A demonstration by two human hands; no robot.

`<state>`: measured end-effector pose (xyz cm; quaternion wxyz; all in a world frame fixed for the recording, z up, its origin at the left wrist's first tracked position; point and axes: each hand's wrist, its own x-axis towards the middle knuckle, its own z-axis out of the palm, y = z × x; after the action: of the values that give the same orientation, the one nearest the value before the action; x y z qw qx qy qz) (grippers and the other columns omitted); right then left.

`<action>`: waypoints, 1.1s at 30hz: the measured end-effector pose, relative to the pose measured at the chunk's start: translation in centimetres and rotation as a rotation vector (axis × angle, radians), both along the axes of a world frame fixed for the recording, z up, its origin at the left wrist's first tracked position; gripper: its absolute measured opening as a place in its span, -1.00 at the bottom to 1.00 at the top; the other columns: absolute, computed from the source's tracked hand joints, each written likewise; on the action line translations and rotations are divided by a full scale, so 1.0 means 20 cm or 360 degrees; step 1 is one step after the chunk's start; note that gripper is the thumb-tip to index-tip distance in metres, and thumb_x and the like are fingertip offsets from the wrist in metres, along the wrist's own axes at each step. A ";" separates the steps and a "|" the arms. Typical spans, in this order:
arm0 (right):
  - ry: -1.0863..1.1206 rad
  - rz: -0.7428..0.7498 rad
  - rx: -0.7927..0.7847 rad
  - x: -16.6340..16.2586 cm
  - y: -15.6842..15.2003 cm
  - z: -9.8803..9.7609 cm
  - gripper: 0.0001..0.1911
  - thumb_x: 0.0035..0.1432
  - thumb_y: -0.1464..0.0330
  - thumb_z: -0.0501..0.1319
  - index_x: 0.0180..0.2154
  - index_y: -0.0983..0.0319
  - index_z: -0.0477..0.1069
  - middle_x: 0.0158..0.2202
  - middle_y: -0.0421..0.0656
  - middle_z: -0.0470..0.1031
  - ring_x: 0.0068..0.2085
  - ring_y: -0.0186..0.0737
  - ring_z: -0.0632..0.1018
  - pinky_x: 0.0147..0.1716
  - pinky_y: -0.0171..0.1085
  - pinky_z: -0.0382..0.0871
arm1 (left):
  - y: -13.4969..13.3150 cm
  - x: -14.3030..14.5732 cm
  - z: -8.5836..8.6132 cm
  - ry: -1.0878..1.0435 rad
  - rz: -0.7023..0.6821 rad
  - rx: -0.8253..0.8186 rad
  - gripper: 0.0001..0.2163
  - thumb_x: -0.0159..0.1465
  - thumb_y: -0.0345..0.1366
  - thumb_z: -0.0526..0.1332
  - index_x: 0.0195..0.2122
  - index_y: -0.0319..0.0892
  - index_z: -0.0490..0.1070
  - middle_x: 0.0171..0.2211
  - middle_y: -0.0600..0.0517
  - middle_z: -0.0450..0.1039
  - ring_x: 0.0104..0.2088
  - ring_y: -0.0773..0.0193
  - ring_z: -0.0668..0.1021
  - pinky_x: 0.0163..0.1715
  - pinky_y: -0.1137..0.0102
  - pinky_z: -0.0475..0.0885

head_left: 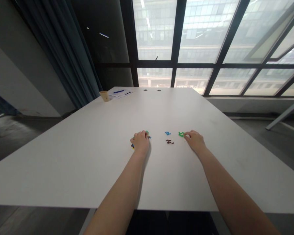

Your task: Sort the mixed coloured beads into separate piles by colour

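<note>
My left hand point(140, 141) rests over a pile of small mixed-colour pieces point(132, 146), which it mostly hides; bits of green, blue, yellow and dark brown show around its edges. Its fingers are curled, and whatever they hold is hidden. My right hand point(195, 139) has thumb and forefinger pinched together at the right edge of a small group of green pieces point(181, 134). Between the hands lie a little cluster of blue pieces point(168, 133) and, nearer to me, one of dark brown pieces point(169, 142). The pieces are too small to name.
All of this lies on a long white table point(161, 176). At its far left stand a tan paper cup point(104, 96) and papers point(120, 94) with a blue pen point(119, 91) and a dark pen point(128, 93). Large windows rise beyond the far edge.
</note>
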<state>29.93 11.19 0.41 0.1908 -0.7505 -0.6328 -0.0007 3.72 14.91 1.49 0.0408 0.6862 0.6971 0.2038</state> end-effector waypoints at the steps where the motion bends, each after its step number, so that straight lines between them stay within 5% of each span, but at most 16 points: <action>1: 0.0002 0.0009 0.0002 0.00 0.00 0.00 -0.78 0.09 0.29 0.10 -0.26 0.10 0.49 -0.37 -0.20 0.40 -0.32 -0.30 0.40 -0.39 -0.33 0.09 | 0.00 0.00 0.00 -0.0001 0.0002 -0.0003 -0.80 0.24 -0.31 -0.05 -0.28 -0.08 0.37 -0.22 -0.03 0.45 -0.12 0.13 0.36 -0.27 0.25 0.15; 19: -0.0068 -0.0219 -0.0077 0.00 -0.02 0.02 -0.78 0.04 0.34 0.07 -0.37 0.14 0.49 -0.33 -0.15 0.44 -0.32 -0.26 0.42 -0.40 -0.30 0.14 | -0.01 0.00 0.01 -0.0013 -0.0013 -0.0008 -0.80 0.24 -0.30 -0.04 -0.30 -0.08 0.37 -0.23 -0.03 0.45 -0.12 0.12 0.37 -0.25 0.23 0.18; 33: 0.0075 0.0009 0.0006 0.03 -0.02 0.04 -0.64 0.01 0.51 0.01 -0.34 0.05 0.51 -0.18 -0.25 0.47 -0.14 -0.21 0.39 -0.19 -0.24 0.16 | -0.01 0.01 0.02 -0.0036 -0.0014 -0.0002 -0.82 0.22 -0.31 -0.01 -0.32 -0.09 0.38 -0.25 -0.03 0.46 -0.14 0.09 0.38 -0.25 0.23 0.19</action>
<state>30.59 10.82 1.22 0.2072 -0.7480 -0.6303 0.0164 3.86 14.76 1.89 0.0501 0.6869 0.6936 0.2109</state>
